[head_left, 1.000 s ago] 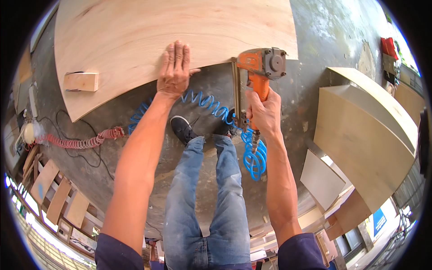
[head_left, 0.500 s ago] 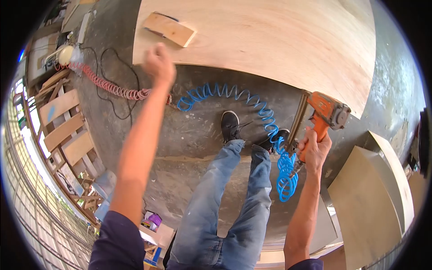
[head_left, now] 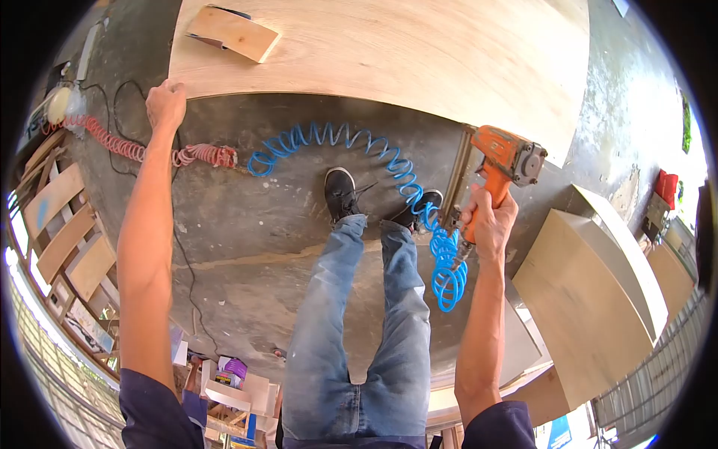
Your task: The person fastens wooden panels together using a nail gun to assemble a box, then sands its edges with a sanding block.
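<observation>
A large plywood sheet (head_left: 389,52) lies in front of me. My left hand (head_left: 166,106) is closed at its near left corner, fingers curled at the edge. In my right hand (head_left: 490,223) is an orange nail gun (head_left: 499,159), gripped by its handle. Its nose and long magazine (head_left: 458,176) point away to the left, close to the sheet's near edge. From the handle's base runs a coiled blue air hose (head_left: 447,277). On the sheet's left part rests a small wooden block (head_left: 233,34) with dark, sheet-like material showing beneath it.
A coiled red hose (head_left: 112,142) and a black cable (head_left: 191,277) lie on the concrete floor (head_left: 254,224). Slatted wooden pieces (head_left: 67,224) stand at left. Pale panels (head_left: 591,292) stand at right. Behind my legs, part of another person's limb (head_left: 193,374) shows near a purple package (head_left: 233,367).
My left hand has moved left along the plywood sheet's near edge to its corner. The whole view has shifted, so things appear further left and higher. My right hand still holds the nail gun.
</observation>
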### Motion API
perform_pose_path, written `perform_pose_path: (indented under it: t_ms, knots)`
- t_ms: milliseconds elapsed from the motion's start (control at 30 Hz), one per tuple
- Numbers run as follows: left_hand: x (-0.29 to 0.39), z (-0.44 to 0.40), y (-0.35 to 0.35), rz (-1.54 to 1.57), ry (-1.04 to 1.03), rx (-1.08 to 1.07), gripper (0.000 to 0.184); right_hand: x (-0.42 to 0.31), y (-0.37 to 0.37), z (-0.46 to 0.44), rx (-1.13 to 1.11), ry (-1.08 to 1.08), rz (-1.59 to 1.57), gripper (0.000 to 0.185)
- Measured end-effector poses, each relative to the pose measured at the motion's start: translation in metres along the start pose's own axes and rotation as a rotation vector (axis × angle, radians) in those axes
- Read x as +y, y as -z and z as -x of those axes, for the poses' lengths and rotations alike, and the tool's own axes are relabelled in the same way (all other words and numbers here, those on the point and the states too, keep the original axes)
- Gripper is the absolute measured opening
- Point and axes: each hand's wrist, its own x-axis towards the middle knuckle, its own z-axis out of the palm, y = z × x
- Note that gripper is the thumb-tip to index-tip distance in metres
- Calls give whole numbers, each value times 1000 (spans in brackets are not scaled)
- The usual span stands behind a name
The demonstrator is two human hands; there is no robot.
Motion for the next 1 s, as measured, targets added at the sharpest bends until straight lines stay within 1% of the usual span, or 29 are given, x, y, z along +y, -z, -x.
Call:
perform_pose_path:
  t_ms: [67,133,233,300,367,433,500,633,733,800,867,900,933,967,1000]
  knots:
    - [-6,3,-1,-7,-17,0,44,0,-5,3,-32,-11,-61,22]
    - [-16,1,-7,-19,-38,0,44,-4,-15,5,-41,-30,-48,23]
    - [-13,1,-9,-34,-12,-7,43,-14,-29,11,-61,-38,-40,22]
    - [-12,4,-7,-86,19,-51,42,-17,-36,11,-113,-27,22,22]
    - [-12,6,-8,-61,25,-27,42,-21,-42,11,-109,-42,19,25]
    - [-16,7,-11,-35,33,-9,42,-26,-52,5,-117,74,145,28]
    - [-16,5,-11,-54,32,-40,43,-33,-60,0,-137,44,131,29]
    - [-17,5,-11,-65,44,-34,44,-38,-68,-10,-155,53,173,24]
    - [-8,8,-7,-20,83,-28,48,-46,-66,-12,-174,48,178,21]
    - [6,19,-2,-185,100,-97,52,-52,-65,-14,-192,-19,139,17]
    - [48,67,-2,-268,-5,207,57,-49,-64,-18,-189,9,170,17]
    - [73,89,-5,-204,-161,308,57,-45,-64,-20,-186,31,203,18]
    - [108,115,-3,-129,-390,344,62,-44,-64,-20,-182,40,205,18]
    - [139,129,-8,119,-629,255,63,-42,-64,-19,-162,53,199,18]
    - [173,146,-7,167,-792,127,75,-41,-65,-18,-141,64,197,18]
